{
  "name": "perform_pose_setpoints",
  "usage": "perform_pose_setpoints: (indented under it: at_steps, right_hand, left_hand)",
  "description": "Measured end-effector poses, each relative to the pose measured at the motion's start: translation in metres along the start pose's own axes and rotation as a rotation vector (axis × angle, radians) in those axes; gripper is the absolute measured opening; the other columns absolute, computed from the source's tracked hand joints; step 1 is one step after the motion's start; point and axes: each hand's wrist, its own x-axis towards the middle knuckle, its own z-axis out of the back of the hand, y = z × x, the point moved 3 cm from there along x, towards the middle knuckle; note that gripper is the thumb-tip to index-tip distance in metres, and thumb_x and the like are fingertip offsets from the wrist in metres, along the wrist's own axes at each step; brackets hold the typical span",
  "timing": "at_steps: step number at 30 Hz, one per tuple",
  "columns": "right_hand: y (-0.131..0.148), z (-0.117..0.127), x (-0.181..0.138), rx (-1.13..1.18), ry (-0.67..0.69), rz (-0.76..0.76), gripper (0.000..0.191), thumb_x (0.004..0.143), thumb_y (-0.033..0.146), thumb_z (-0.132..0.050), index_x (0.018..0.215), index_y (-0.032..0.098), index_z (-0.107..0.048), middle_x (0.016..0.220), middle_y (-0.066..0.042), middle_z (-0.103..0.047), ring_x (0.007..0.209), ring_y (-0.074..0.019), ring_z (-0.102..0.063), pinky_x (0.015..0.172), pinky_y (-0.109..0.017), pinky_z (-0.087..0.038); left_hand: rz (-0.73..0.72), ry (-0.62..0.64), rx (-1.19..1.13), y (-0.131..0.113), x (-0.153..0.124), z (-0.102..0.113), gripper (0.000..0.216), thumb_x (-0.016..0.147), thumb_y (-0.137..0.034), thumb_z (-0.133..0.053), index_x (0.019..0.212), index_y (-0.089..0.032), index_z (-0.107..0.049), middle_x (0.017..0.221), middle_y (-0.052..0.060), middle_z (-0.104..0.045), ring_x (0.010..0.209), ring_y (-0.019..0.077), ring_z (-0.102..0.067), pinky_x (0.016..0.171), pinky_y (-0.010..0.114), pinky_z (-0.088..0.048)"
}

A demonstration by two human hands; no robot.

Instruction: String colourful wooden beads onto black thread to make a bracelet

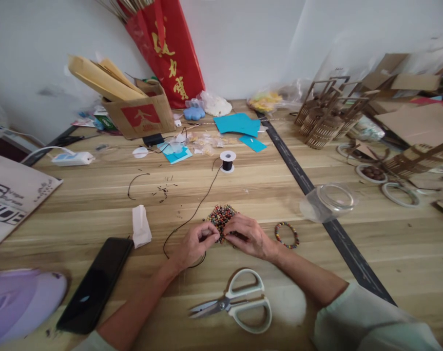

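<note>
A pile of small multicoloured beads lies on the wooden table, with both hands at its near side. My left hand is closed in a pinch around the black cord, which loops past it and runs back to a white spool. Close beside it, my right hand pinches with thumb and forefinger at the edge of the pile; what sits between those fingertips is too small to make out. To the right lies a beaded bracelet. White-handled scissors rest in front of me, blades pointing left.
A black phone and folded white paper lie left. On the right, a clear plastic jar lies on its side near a black strip. Blue paper pieces, a cardboard box and woven baskets stand farther back.
</note>
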Motion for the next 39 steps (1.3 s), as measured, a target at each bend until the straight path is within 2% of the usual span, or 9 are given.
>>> perform_pose_setpoints:
  at_steps: [7, 15, 22, 28, 39]
  right_hand:
    - [0.0015, 0.0011, 0.0004, -0.007, -0.011, 0.009, 0.004, 0.092, 0.016, -0.057, 0.094, 0.017, -0.060, 0.085, -0.008, -0.065, 0.080, -0.0182, -0.060, 0.075, -0.032, -0.049]
    - [0.0018, -0.0002, 0.0008, -0.037, 0.020, 0.000, 0.005, 0.094, 0.019, -0.053, 0.094, 0.018, -0.058, 0.085, -0.008, -0.064, 0.081, -0.0185, -0.059, 0.075, -0.032, -0.049]
    - [-0.0011, -0.0018, -0.0004, -0.022, 0.005, 0.007, 0.005, 0.093, 0.016, -0.053, 0.093, 0.018, -0.058, 0.083, -0.007, -0.063, 0.080, -0.0180, -0.058, 0.075, -0.032, -0.047]
    - [-0.0020, -0.0015, 0.0000, -0.014, 0.004, 0.007, 0.004, 0.093, 0.017, -0.054, 0.093, 0.018, -0.058, 0.084, -0.007, -0.064, 0.082, -0.0185, -0.059, 0.078, -0.034, -0.049]
    - [0.0004, 0.0001, 0.0021, 0.018, 0.000, -0.002, 0.005, 0.093, 0.015, -0.054, 0.095, 0.018, -0.057, 0.084, -0.007, -0.064, 0.079, -0.0180, -0.058, 0.074, -0.033, -0.049]
  left_hand:
    - [-0.006, -0.015, 0.012, 0.0036, 0.0004, -0.0002, 0.020, 0.083, -0.034, -0.054, 0.077, -0.015, -0.054, 0.054, -0.007, -0.037, 0.050, 0.0084, -0.034, 0.049, 0.020, -0.025]
    - [0.003, -0.035, -0.016, 0.0044, 0.0009, -0.0002, 0.022, 0.082, -0.036, -0.058, 0.074, -0.016, -0.052, 0.052, -0.009, -0.036, 0.047, 0.0078, -0.033, 0.048, 0.020, -0.024]
    - [0.004, -0.054, -0.011, 0.0066, 0.0020, 0.0001, 0.022, 0.080, -0.036, -0.059, 0.074, -0.015, -0.053, 0.053, -0.008, -0.038, 0.047, 0.0076, -0.034, 0.047, 0.019, -0.024]
    - [0.004, -0.053, 0.006, 0.0036, 0.0015, 0.0001, 0.020, 0.080, -0.034, -0.058, 0.073, -0.016, -0.053, 0.052, -0.008, -0.036, 0.047, 0.0077, -0.033, 0.046, 0.020, -0.023]
    - [0.024, -0.027, -0.010, 0.0040, 0.0011, -0.0019, 0.018, 0.080, -0.032, -0.057, 0.073, -0.016, -0.053, 0.053, -0.008, -0.035, 0.051, 0.0086, -0.033, 0.050, 0.020, -0.025]
